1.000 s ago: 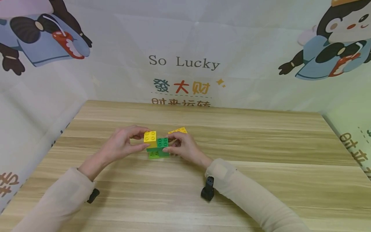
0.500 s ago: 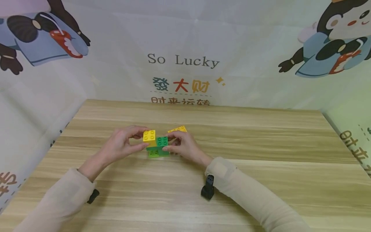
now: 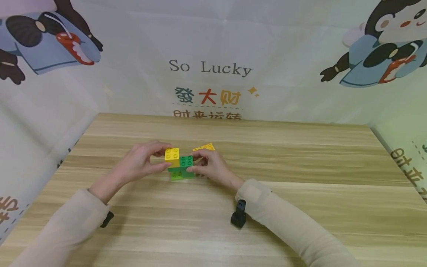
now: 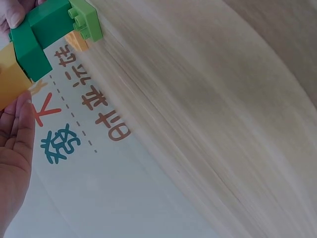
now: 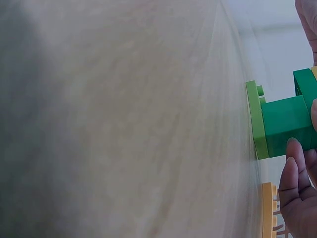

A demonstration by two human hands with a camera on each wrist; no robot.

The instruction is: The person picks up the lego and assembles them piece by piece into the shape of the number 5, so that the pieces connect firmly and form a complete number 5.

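A small stack of toy building bricks stands on the table. Its base is a thin light green plate [image 3: 176, 176], topped by a dark green brick [image 5: 285, 126]. A second dark green brick [image 3: 186, 161] lies over that one and juts out leftward. On its left end sits a yellow brick [image 3: 172, 154], which my left hand [image 3: 141, 163] pinches between thumb and fingers. From the right side, my right hand [image 3: 213, 168] grips the dark green part of the stack, thumb in front and fingers behind.
Behind my right hand lies a flat yellow studded plate [image 3: 209, 146], partly hidden by that hand. A printed cloth backdrop [image 3: 213, 44] rises along the back edge of the wooden table [image 3: 300, 155]. Cloth walls also flank both sides.
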